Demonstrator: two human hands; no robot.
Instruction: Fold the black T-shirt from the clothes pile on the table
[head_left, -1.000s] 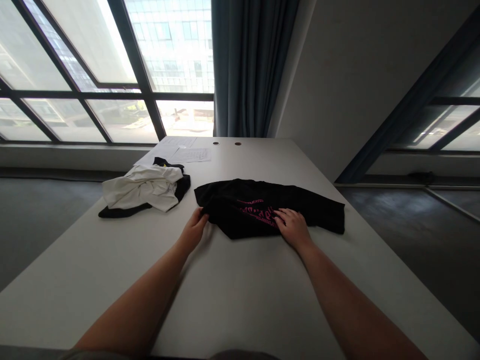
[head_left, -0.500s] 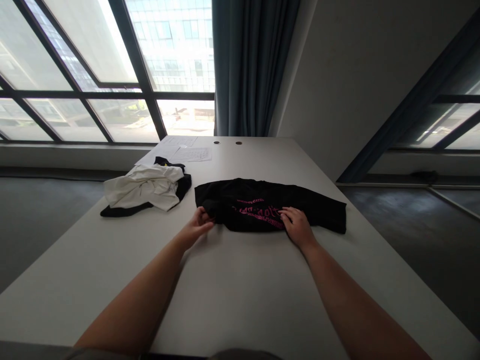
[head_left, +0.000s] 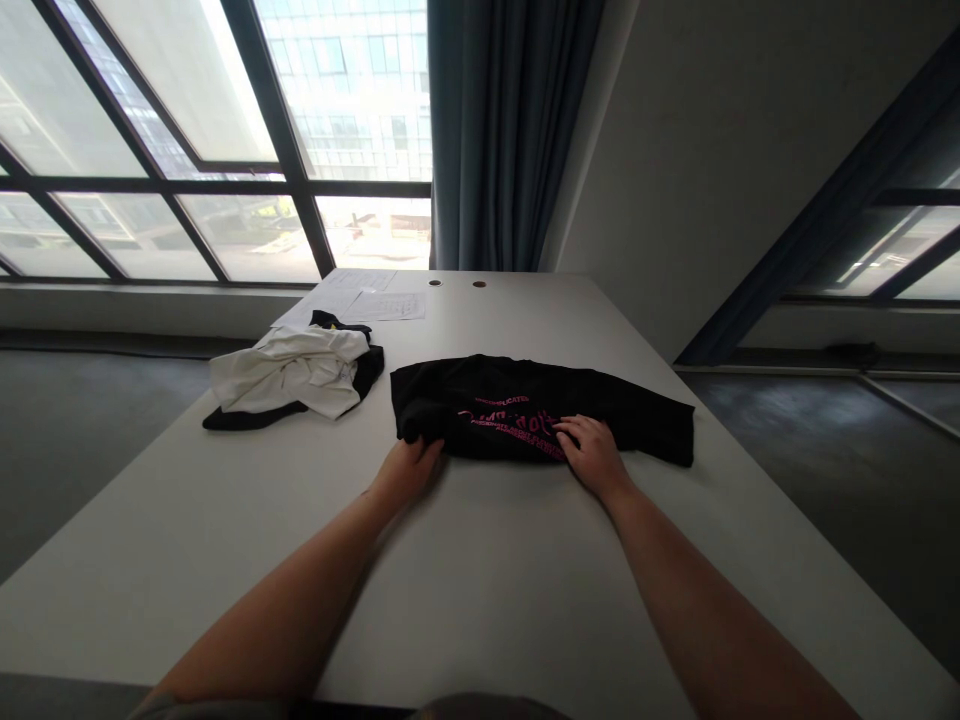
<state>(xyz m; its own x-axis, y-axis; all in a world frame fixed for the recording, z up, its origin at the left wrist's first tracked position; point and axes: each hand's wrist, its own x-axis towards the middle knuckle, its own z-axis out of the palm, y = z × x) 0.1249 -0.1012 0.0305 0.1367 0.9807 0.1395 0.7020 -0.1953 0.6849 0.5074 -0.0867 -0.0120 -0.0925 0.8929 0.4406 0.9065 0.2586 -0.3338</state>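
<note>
A black T-shirt (head_left: 517, 392) with pink lettering lies folded into a long strip across the white table, its right end tapering. My left hand (head_left: 409, 468) is closed on the shirt's near edge at the left, its fingertips hidden under the cloth. On the right of the lettering rests my right hand (head_left: 594, 455), its fingers stretched out and lying on the fabric.
Left of the shirt is a crumpled heap of white and black clothing (head_left: 292, 372). Printed papers (head_left: 386, 305) lie at the table's far left corner, near two round cable holes. Beyond the table (head_left: 517, 580) hang a dark blue curtain (head_left: 502, 140) and windows.
My left hand has shifted slightly right and turned, its fingers now tucked under the shirt's near edge. The lettering shows flatter and more fully. My right hand stays almost in place.
</note>
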